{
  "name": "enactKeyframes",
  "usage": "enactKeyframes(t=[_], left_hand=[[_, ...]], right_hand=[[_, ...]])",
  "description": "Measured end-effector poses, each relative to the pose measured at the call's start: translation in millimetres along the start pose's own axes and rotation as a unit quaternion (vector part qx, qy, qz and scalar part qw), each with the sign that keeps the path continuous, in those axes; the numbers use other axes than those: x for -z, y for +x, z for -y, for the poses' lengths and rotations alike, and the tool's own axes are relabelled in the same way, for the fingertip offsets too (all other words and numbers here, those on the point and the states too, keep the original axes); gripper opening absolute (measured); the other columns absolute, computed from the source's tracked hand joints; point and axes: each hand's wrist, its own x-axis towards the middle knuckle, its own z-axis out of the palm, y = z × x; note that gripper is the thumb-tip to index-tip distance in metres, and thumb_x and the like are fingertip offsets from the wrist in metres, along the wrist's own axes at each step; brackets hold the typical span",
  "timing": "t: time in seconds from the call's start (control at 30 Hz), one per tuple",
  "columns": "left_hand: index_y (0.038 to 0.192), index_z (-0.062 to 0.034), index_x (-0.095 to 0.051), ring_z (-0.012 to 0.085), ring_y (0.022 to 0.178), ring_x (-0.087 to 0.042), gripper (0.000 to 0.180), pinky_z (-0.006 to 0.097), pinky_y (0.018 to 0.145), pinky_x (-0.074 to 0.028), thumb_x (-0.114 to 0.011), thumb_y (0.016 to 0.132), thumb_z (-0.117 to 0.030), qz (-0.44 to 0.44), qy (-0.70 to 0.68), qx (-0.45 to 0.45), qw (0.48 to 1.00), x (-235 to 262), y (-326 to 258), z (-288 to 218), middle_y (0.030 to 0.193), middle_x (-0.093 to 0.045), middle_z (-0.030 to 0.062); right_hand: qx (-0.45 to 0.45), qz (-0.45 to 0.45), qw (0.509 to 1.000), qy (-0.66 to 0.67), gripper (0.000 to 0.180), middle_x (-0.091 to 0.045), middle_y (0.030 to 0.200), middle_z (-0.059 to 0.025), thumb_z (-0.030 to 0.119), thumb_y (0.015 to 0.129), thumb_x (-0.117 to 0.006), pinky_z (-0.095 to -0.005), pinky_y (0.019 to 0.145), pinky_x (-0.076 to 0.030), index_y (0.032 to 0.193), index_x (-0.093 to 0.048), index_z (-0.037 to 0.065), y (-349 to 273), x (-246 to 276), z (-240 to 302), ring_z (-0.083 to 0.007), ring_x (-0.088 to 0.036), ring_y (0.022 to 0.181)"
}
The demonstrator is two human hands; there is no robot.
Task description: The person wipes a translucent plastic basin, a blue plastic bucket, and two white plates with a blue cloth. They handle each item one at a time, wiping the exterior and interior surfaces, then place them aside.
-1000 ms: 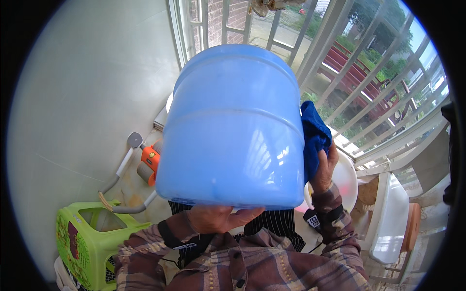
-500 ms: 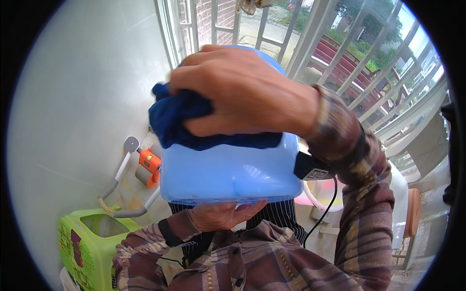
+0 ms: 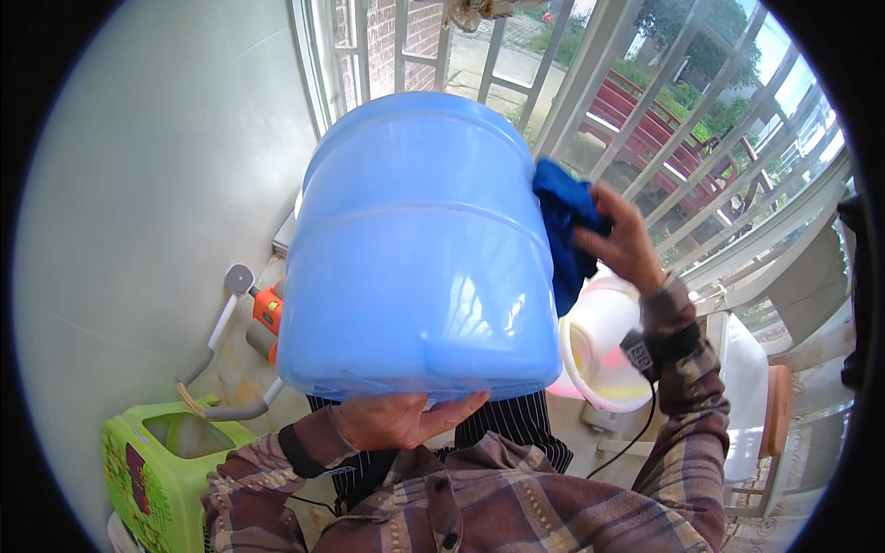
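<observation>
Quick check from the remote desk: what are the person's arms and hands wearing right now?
Both hands are bare, no gloves. Each forearm is covered by a long plaid sleeve in maroon, grey and cream. The right wrist carries a black band with a small pale tag, and a thin black cable hangs from it. A dark cuff band shows at the left wrist.

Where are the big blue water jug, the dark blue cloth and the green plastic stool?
big blue water jug (image 3: pixel 419 249), head view, middle of its side wall.
dark blue cloth (image 3: pixel 562 226), head view, bunched middle, in the right hand.
green plastic stool (image 3: pixel 152 470), head view, front top rim.
</observation>
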Motion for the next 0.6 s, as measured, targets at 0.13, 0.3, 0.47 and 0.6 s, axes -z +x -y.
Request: enactKeyframes(t=[0.13, 0.3, 0.47, 0.6], left_hand=[[0.126, -0.0272, -0.061, 0.0236, 0.097, -0.058, 0.037, 0.044, 0.088, -0.052, -0.055, 0.089, -0.023, 0.014, -0.007, -0.041, 0.999, 10.8, 9.9, 16.4, 0.111, -0.064, 0.0082], [0.123, -0.0255, -0.063, 0.0241, 0.098, -0.061, 0.035, 0.043, 0.086, -0.053, -0.060, 0.088, -0.026, 0.055, -0.094, -0.054, 0.993, 31.6, 18.2, 27.3, 0.111, -0.063, 0.0059], [0.118, -0.0247, -0.066, 0.0232, 0.100, -0.061, 0.032, 0.043, 0.084, -0.053, -0.063, 0.086, -0.024, 0.118, -0.228, -0.002, 0.966, 40.7, 18.0, 16.7, 0.114, -0.061, 0.0083], [0.118, -0.0248, -0.066, 0.0240, 0.100, -0.060, 0.033, 0.044, 0.085, -0.053, -0.062, 0.086, -0.019, 0.145, -0.181, -0.064, 0.971, 41.9, 18.3, 17.2, 0.114, -0.060, 0.0084]], right_hand=[[-0.060, 0.030, 0.995, -0.079, 0.027, -0.057, 0.084, -0.0104, 0.007, 0.074, -0.073, -0.0338, 0.070, -0.047, 0.096, -0.058, 0.002, -40.4, -23.3, -34.1, -0.0225, -0.056, 0.076], [0.010, -0.101, 0.995, -0.023, 0.027, -0.062, 0.102, -0.0140, -0.004, 0.074, -0.066, -0.0358, 0.078, -0.051, 0.101, -0.062, 0.000, -44.3, -17.0, -31.4, -0.0275, -0.062, 0.092], [0.069, -0.257, 0.930, -0.254, 0.024, -0.055, 0.117, -0.0174, 0.009, 0.068, -0.074, -0.0430, 0.083, -0.047, 0.089, -0.064, 0.002, -40.4, 2.0, -4.2, -0.0340, -0.052, 0.107], [0.115, -0.061, 0.935, -0.330, 0.026, -0.056, 0.112, -0.0154, 0.015, 0.067, -0.080, -0.0411, 0.079, -0.048, 0.087, -0.067, 0.006, -41.4, -3.6, 8.5, -0.0303, -0.054, 0.102]])
